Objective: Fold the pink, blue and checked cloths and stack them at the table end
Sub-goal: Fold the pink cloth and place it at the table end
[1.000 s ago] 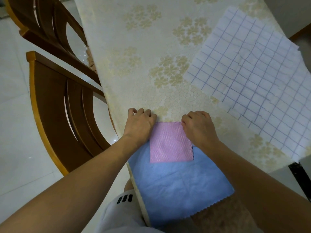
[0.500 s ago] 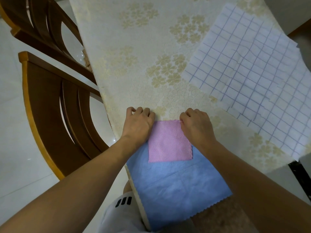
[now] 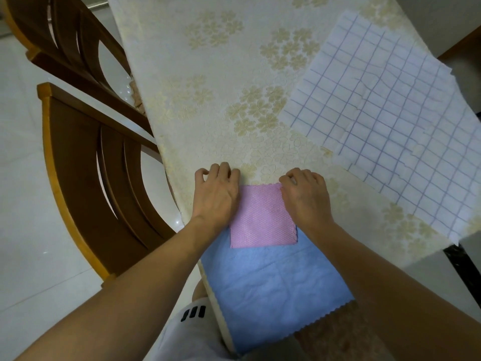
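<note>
A small folded pink cloth (image 3: 261, 217) lies on top of a blue cloth (image 3: 273, 290) at the near end of the table (image 3: 208, 82). The blue cloth lies flat, and its near scalloped edge hangs over the table end. My left hand (image 3: 217, 196) sits on the pink cloth's far left corner with fingers curled, hiding that corner. With curled fingers, my right hand (image 3: 305, 199) pinches the far right corner. A large white cloth checked with blue lines (image 3: 390, 121) lies spread flat on the right side of the table.
The table carries a cream cover with a pale floral pattern. Two wooden chairs (image 3: 104, 178) stand along its left side over a white tiled floor. The table's right edge falls just past the checked cloth.
</note>
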`<state>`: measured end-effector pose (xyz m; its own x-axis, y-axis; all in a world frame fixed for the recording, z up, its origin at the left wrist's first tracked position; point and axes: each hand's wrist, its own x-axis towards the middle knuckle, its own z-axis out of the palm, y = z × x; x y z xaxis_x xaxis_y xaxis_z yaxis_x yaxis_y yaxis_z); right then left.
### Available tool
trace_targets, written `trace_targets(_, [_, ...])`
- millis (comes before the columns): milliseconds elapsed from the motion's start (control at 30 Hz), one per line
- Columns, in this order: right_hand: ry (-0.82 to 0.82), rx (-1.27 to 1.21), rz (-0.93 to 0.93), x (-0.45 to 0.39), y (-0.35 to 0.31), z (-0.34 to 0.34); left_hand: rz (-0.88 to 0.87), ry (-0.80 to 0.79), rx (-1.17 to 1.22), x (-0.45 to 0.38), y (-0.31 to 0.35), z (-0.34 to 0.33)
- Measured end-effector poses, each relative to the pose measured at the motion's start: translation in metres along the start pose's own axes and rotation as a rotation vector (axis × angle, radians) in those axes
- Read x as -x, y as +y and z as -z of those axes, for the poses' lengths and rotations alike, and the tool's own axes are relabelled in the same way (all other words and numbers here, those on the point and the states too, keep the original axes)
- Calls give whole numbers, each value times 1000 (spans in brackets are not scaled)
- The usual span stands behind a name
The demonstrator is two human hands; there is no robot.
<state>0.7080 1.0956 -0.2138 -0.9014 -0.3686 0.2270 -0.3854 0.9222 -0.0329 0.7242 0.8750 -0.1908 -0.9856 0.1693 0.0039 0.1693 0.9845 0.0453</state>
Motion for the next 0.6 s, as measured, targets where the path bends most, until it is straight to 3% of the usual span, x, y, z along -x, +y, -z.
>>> trace_targets(100, [92, -142, -46, 21, -15, 8, -36, 37, 168, 32, 25, 1])
trace_targets(200, [-48, -195, 39, 42, -38, 3, -79, -40, 218, 57, 46, -14])
trace_targets(333, [-251, -180, -38, 53, -37, -14, -61, -141, 215, 62, 36, -41])
trace_targets(600, [-315, -94, -9, 59, -29, -19, -94, -172, 192, 60, 26, -52])
